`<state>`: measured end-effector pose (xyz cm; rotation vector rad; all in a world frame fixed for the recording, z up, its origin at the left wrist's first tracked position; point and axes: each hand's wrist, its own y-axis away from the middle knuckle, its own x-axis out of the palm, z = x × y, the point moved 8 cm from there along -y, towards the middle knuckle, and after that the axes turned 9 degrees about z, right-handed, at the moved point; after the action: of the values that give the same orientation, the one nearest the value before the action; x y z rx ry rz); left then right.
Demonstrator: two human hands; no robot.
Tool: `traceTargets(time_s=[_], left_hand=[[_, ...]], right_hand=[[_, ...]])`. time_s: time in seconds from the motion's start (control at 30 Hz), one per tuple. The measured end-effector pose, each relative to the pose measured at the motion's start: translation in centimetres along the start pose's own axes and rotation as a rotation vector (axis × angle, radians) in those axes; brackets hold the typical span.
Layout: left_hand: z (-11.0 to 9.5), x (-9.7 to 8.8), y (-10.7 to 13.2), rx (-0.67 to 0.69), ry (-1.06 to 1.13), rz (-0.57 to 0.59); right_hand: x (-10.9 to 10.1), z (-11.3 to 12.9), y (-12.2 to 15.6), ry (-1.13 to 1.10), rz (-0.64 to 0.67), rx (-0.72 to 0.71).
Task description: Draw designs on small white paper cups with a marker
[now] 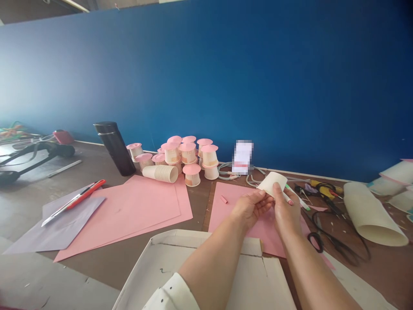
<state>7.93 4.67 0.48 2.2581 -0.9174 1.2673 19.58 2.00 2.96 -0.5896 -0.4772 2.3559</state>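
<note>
A plain white paper cup (272,182) is tilted on its side between my two hands, above a pink sheet (222,219). My left hand (253,209) is closed, its fingertips pinching the cup's lower left edge. My right hand (285,211) grips the cup from the right, thumb against its wall. A slim whitish thing with a pinkish end (287,198) shows by the right fingers; I cannot tell what it is. Just beyond lies a white marker with a green end (300,199). A small pink paper roll (223,199) rests on the sheet.
Several paper cups with pink paper tops (192,174) stand stacked near the blue wall (206,77). Nested cups (160,174) lie beside them, near a black flask (115,148). A red utility knife (74,201) rests on paper at left. Right are a cup stack (371,213) and scissors (315,242).
</note>
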Motion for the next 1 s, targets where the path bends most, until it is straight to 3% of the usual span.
traceTargets(time_s=[0.13,0.33,0.47,0.57,0.7,1.0], left_hand=[[0.1,0.0,-0.1,0.012,-0.063,0.008],[-0.7,-1.1,-0.5,0.114,-0.055,-0.101],[-1.2,-1.8,-0.7,0.175,-0.051,-0.144],[-1.5,-1.8,-0.9,0.214,-0.061,-0.121],[-1.6,-1.8,-0.8,0.224,-0.091,-0.131],[-1.6,-1.7,-1.2,0.247,-0.189,-0.091]], right_hand=[[0.4,-0.2,0.1,-0.07,0.049,0.107],[-2.2,1.6,1.0,0.013,-0.273,0.115],[-0.8,3.8,1.2,-0.073,-0.123,0.013],[0.1,6.0,1.7,0.068,-0.019,-0.097],[0.1,7.8,2.2,0.273,-0.038,-0.225],[0.4,7.9,2.2,0.366,-0.027,-0.284]])
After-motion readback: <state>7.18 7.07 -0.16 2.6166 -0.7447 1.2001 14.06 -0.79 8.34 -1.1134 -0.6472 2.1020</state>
